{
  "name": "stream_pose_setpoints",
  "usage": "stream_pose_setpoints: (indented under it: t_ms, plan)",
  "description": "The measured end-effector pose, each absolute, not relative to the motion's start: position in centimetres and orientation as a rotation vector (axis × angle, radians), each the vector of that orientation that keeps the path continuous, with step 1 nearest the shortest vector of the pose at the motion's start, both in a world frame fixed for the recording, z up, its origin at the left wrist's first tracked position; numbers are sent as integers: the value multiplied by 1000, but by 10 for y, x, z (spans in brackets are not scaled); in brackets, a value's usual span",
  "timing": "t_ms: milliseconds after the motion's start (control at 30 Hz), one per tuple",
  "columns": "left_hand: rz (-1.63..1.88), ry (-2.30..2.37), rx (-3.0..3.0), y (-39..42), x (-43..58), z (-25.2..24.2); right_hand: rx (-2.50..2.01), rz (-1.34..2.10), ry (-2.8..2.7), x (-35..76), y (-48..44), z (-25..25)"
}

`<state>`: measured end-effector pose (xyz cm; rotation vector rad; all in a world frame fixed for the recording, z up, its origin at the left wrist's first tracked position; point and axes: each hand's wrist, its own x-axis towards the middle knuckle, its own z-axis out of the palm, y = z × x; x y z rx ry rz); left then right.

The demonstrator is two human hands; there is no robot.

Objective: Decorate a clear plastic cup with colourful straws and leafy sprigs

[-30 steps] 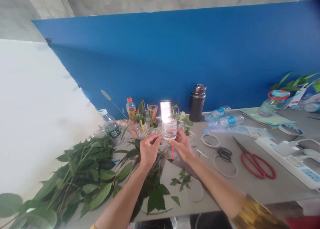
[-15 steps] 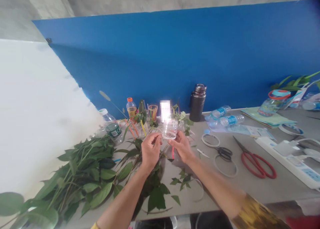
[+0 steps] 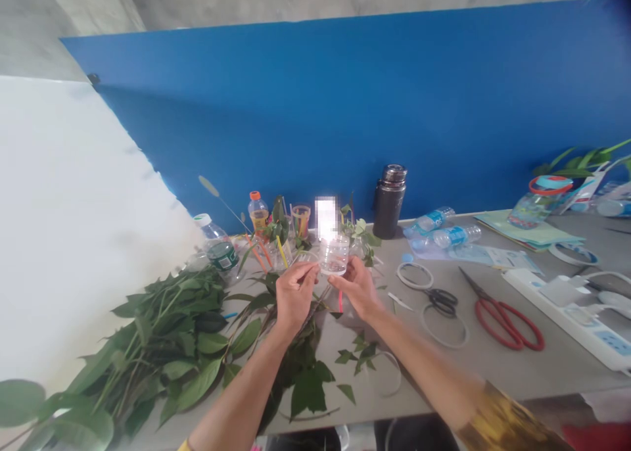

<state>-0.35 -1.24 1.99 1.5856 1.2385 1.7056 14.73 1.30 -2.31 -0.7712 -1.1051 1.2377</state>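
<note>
A short clear plastic cup point(image 3: 334, 254), like a cut-off piece of a bottle, is held above the middle of the table. My right hand point(image 3: 358, 286) is closed around its right side, thumb toward the near rim. A whitish band runs along the cup's lower edge. My left hand point(image 3: 296, 291) is pinched at the cup's left side; whatever lies between its fingertips is too small to make out. Below the hands, a pink straw piece point(image 3: 340, 301) and ivy leaves point(image 3: 310, 388) lie on the table. Behind the cup a bright, pixelated patch hides part of the background.
Leafy branches point(image 3: 182, 339) cover the left side. Behind stand bottles, including an orange-capped bottle point(image 3: 257, 214), and a dark thermos point(image 3: 389, 204). To the right lie tape rolls point(image 3: 415, 285), black-handled scissors point(image 3: 442, 301), red-handled scissors point(image 3: 510, 323), plastic bottles point(image 3: 457, 237) and a power strip point(image 3: 566, 313).
My left hand has shifted very slightly left, still pinched beside the cup. The right hand keeps its hold on the cup with almost no movement.
</note>
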Motion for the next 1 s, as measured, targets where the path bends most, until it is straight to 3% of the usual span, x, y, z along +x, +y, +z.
stream_pose_setpoints:
  t_ms: [1000]
  plan:
    - [1680,1523,1752,-14,-4,20,-736,1313,-1085,145,10,-20]
